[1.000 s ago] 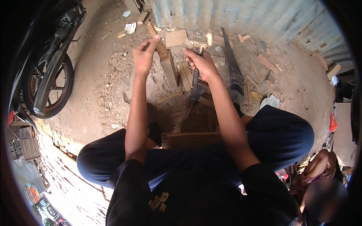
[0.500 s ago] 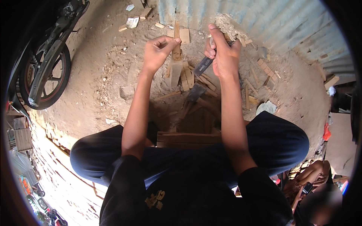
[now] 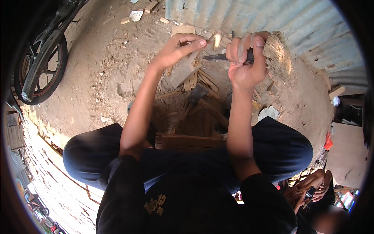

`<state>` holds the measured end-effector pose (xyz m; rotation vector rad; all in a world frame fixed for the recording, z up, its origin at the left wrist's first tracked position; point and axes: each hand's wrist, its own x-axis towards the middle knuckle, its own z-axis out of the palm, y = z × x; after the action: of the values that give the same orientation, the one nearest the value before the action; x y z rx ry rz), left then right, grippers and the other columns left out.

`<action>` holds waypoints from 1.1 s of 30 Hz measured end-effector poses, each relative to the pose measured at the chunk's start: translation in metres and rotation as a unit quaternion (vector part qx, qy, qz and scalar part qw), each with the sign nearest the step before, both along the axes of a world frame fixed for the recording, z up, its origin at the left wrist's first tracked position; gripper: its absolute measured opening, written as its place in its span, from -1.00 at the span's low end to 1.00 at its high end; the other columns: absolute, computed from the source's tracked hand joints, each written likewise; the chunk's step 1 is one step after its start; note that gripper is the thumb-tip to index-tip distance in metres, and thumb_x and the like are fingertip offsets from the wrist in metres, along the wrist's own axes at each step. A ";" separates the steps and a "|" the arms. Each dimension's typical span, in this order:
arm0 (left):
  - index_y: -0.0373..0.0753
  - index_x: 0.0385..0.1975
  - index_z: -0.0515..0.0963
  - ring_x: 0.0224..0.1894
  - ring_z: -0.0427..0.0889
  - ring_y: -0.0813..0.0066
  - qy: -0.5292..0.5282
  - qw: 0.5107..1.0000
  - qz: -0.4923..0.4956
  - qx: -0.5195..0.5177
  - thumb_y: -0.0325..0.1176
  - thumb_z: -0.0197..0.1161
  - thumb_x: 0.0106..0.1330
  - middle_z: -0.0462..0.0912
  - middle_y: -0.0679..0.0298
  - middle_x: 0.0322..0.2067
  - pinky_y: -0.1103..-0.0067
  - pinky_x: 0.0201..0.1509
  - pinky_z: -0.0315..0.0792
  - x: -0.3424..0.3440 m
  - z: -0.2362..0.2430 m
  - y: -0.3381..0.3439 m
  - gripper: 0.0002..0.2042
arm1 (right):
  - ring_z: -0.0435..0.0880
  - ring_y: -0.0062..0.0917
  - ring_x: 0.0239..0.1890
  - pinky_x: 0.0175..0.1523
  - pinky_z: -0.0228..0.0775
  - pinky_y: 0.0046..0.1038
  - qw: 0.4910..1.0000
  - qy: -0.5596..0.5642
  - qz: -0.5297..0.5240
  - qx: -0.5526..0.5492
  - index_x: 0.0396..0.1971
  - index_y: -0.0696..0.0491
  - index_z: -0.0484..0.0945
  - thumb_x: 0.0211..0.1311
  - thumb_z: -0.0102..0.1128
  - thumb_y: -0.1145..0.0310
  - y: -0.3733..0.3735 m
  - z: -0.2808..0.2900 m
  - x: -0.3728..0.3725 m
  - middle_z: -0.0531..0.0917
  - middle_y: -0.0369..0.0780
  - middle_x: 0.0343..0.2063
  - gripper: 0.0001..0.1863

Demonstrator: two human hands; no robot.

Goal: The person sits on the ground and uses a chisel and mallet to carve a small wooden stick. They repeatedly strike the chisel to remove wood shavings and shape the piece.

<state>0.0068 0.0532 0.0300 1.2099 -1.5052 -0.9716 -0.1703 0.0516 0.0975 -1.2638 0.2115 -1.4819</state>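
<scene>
My left hand (image 3: 181,50) is closed, thumb and fingers pinching a thin piece of wood (image 3: 211,38) whose far end reaches toward my right hand. My right hand (image 3: 247,62) is wrapped round a dark-handled knife (image 3: 216,57), its narrow pointed blade aimed left, below the wood. A bundle of frayed pale fibre (image 3: 278,54) sits against the outer side of that hand; whether the fingers grip it too is hidden. Beneath my left hand a flat wooden block (image 3: 182,75) stands among wood offcuts (image 3: 208,82).
A tool with a dark metal head (image 3: 198,93) and wooden handle lies before my legs. Corrugated metal sheeting (image 3: 249,19) rises beyond my hands. A motorbike wheel (image 3: 46,70) stands at far left. Another person (image 3: 311,191) sits at lower right holding a dark device.
My right hand has moved right and lower and turned, so the knife points left. My left hand has shifted right, and the wood has gone from upright to slanting right.
</scene>
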 end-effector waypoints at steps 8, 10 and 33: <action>-0.27 -0.46 0.73 -0.44 0.47 0.74 0.062 0.998 0.027 -0.016 -0.16 0.44 0.23 0.62 0.45 -0.56 0.65 -0.28 0.34 0.008 -0.006 -0.005 -0.74 | 0.08 -0.66 -0.76 -0.62 -0.11 -0.55 0.997 -0.021 0.029 -0.072 -0.34 0.01 0.30 0.41 -0.07 0.19 0.000 0.002 -0.002 0.28 -0.33 -0.75 -0.79; -0.29 -0.42 0.72 -0.30 0.59 0.69 0.025 0.999 0.021 0.015 -0.21 0.43 0.25 0.72 0.38 -0.43 0.60 -0.09 0.45 0.014 -0.005 -0.006 -0.77 | 0.07 -0.66 -0.77 -0.63 -0.14 -0.54 0.996 -0.023 0.042 -0.074 -0.35 0.02 0.29 0.41 -0.08 0.20 -0.003 0.005 -0.002 0.28 -0.33 -0.76 -0.79; -0.24 -0.24 0.69 -0.29 0.67 0.59 0.155 0.985 -0.071 -0.002 -0.20 0.26 0.40 0.73 0.29 -0.38 0.57 -0.01 0.47 0.011 -0.007 -0.007 -0.77 | 0.06 -0.77 -0.86 -0.76 -0.20 -0.61 0.964 -0.082 0.164 0.192 -0.66 -0.12 0.30 0.41 0.04 0.26 -0.047 0.102 0.040 0.22 -0.46 -0.84 -0.64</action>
<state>0.0180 0.0459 0.0230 0.9078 -1.3551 -1.1913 -0.1306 0.0042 0.1991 -0.8132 0.1608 -1.1810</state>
